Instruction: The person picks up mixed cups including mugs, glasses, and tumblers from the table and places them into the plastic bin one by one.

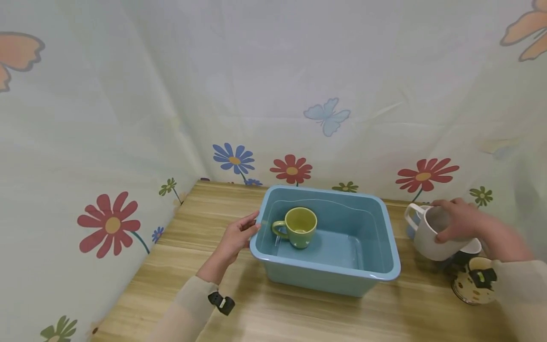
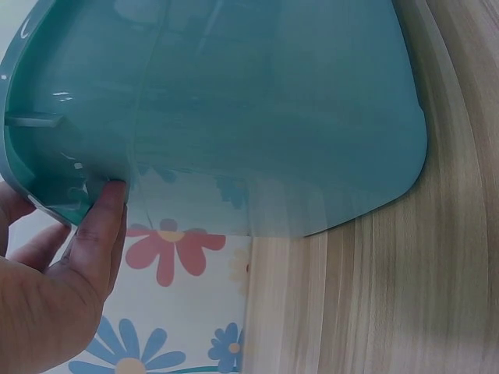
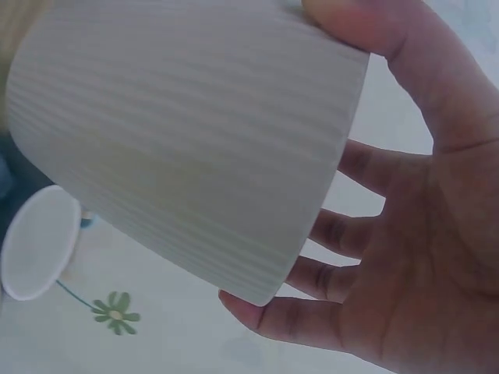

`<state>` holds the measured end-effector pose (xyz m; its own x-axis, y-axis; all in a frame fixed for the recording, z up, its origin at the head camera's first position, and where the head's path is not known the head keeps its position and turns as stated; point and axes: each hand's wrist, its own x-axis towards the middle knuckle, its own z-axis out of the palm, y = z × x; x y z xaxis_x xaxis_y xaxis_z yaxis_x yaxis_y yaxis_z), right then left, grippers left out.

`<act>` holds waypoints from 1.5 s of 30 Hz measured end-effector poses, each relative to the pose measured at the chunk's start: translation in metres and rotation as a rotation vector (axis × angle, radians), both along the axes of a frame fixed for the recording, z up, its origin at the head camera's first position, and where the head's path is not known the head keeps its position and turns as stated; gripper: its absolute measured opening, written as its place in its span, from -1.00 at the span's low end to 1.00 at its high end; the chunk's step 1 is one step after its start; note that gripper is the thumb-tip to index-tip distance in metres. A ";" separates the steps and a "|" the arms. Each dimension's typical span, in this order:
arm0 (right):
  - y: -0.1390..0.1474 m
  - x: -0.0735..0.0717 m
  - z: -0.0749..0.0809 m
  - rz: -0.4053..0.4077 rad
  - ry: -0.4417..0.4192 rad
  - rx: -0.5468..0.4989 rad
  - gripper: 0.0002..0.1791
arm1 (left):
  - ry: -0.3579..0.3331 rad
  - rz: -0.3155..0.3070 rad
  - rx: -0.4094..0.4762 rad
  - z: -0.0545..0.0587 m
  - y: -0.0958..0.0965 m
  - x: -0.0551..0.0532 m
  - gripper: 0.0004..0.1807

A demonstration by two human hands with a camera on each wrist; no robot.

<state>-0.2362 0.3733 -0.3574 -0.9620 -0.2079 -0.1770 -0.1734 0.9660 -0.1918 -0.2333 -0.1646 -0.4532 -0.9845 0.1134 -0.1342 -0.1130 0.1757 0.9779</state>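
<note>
A blue plastic bin (image 1: 329, 280) stands on the wooden table, with a green mug (image 1: 301, 227) upright inside at its left. At the bin's left end my left hand (image 1: 236, 237) holds the rim; the left wrist view shows fingers (image 2: 97, 234) against the outside wall under the rim. My right hand (image 1: 459, 221) grips a white mug (image 1: 429, 240) by its rim, tilted, to the right of the bin. Fine ribs cover the mug's side (image 3: 187, 148) in the right wrist view. Its handle points left, away from my hand.
Close below the white mug stand a dark cup with a white rim (image 1: 463, 256) and a spotted cream mug (image 1: 470, 287), partly hidden by my wrist. A bluish cup (image 1: 411, 229) shows behind the white mug's handle. A flowered curtain (image 1: 273, 95) hangs behind the table (image 1: 213, 204).
</note>
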 end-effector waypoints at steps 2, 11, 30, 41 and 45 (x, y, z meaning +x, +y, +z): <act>-0.002 0.002 0.005 0.008 0.007 0.016 -0.01 | -0.002 0.002 -0.002 0.000 0.000 0.000 -0.43; -0.006 0.004 0.019 0.025 0.025 0.044 0.02 | -0.006 -0.001 -0.002 0.001 0.001 0.001 -0.43; -0.007 0.006 0.043 0.017 0.046 0.087 0.00 | -0.004 -0.009 -0.009 -0.001 0.001 -0.001 -0.43; -0.007 0.004 0.053 0.033 0.060 0.068 -0.03 | 0.002 -0.004 -0.027 -0.003 0.000 -0.003 -0.44; -0.009 0.006 0.059 0.037 0.064 0.072 -0.03 | 0.002 -0.002 -0.025 -0.002 0.000 -0.003 -0.44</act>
